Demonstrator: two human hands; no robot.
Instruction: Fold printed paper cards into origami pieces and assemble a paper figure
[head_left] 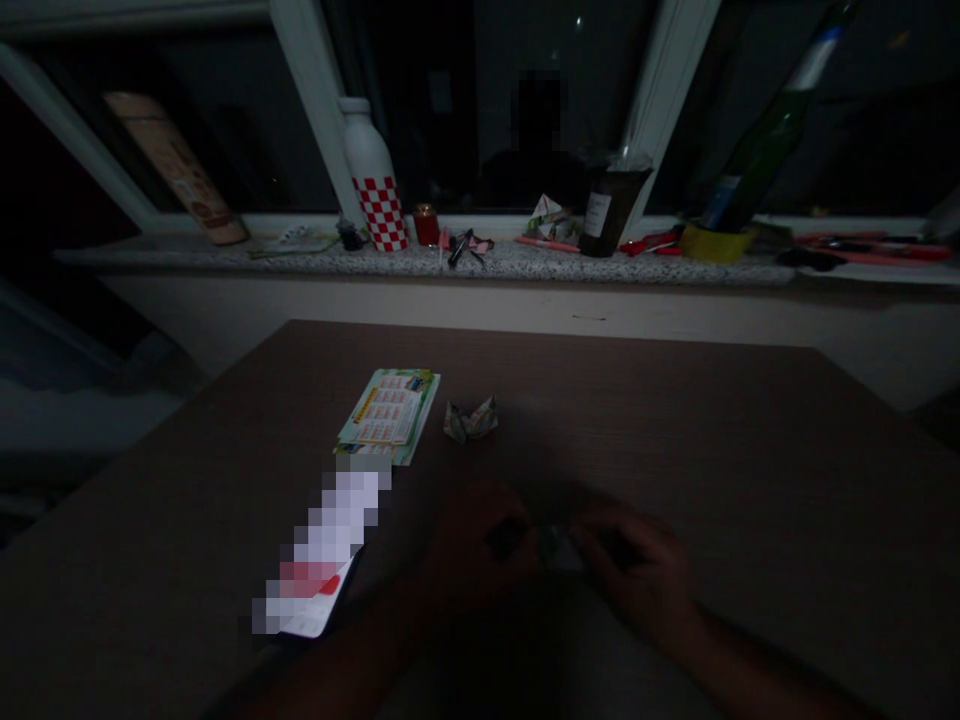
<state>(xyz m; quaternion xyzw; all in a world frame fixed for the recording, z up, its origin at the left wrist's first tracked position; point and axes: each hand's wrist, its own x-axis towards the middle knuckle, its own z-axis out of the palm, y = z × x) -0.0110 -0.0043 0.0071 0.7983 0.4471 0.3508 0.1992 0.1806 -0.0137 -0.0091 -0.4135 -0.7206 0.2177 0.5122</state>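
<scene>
The scene is very dark. My left hand [480, 545] and my right hand [637, 570] meet over the brown table [750, 450] near its front edge. Both have fingers pinched on a small folded piece of paper [559, 548] held between them. Farther back on the table sits a small folded paper figure [471, 420]. Left of it lies a stack of green printed paper sheets [390, 412], and a white and red leaflet [322, 560] lies nearer to my left hand.
A stone windowsill [420, 262] runs along the back. On it stand a white bottle with red checks [375, 175], a small red jar [426, 225], a dark jar [611, 200], a green bottle [765, 130] in a yellow tape roll, pens and scraps. The window is dark.
</scene>
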